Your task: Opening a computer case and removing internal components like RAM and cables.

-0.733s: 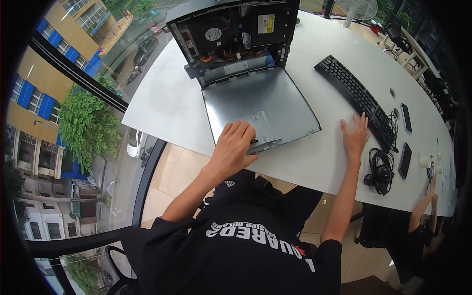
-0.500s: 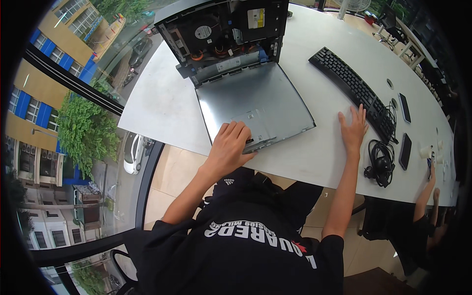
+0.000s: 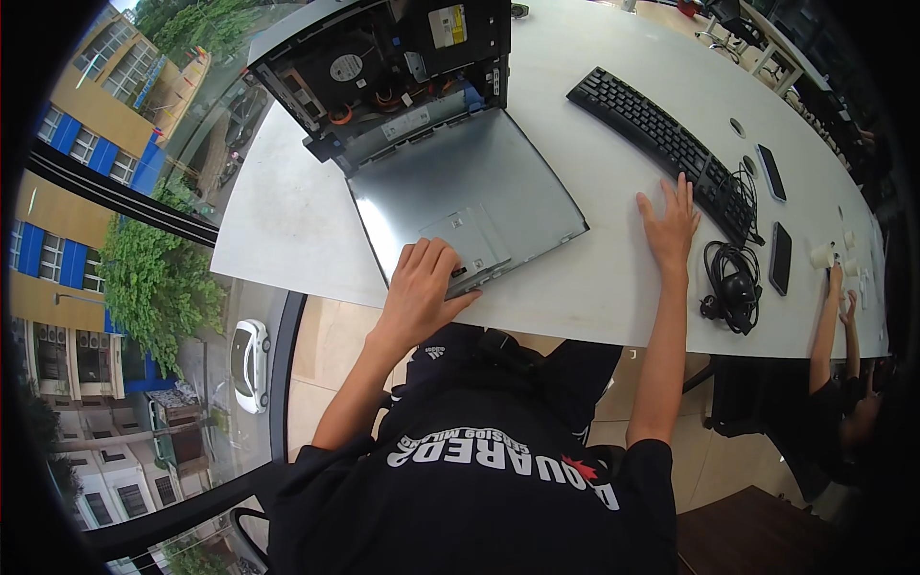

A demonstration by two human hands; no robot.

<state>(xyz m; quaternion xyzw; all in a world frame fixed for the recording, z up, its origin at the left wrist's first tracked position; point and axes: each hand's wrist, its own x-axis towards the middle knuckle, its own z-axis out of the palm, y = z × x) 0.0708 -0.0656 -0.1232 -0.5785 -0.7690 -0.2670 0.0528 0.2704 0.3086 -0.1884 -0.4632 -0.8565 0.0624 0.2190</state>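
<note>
One white worktop (image 3: 613, 278) carries an opened black desktop computer (image 3: 393, 81), its bare metal panel (image 3: 474, 177) laid out before it, with a curved black keyboard (image 3: 661, 129) to the right. Only the head-worn view has swung in the last moment; the panel keeps its place, suggesting a pause in the work. The panel's near edge lies within the narrow grip of the left hand (image 3: 419, 278), between curled fingers and thumb. The right hand (image 3: 668, 227) rests empty, fingers spread, just beside the keyboard.
</note>
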